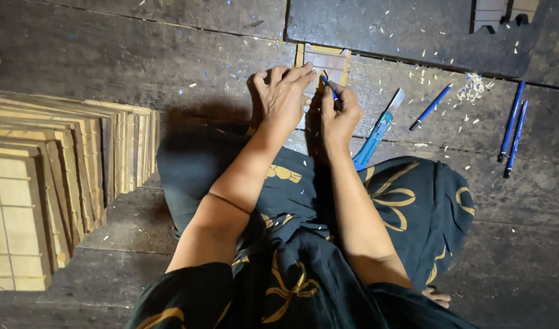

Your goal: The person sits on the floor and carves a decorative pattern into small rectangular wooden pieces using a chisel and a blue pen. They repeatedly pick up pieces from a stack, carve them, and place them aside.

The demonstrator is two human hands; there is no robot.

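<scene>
My left hand (283, 91) lies flat, fingers spread, pressing down on a small wooden slatted frame (328, 60) that rests on the dark plank floor in front of my knees. My right hand (341, 113) is closed around a blue pen (329, 86), its tip touching the frame beside my left fingers. The lower part of the frame is hidden under both hands.
A blue utility knife (377, 131) lies just right of my right hand. Another blue pen (431, 106) and two more (513, 128) lie farther right among wood shavings (472, 88). A large stack of wooden frames (54, 176) fills the left. My dark patterned skirt (407, 207) covers my lap.
</scene>
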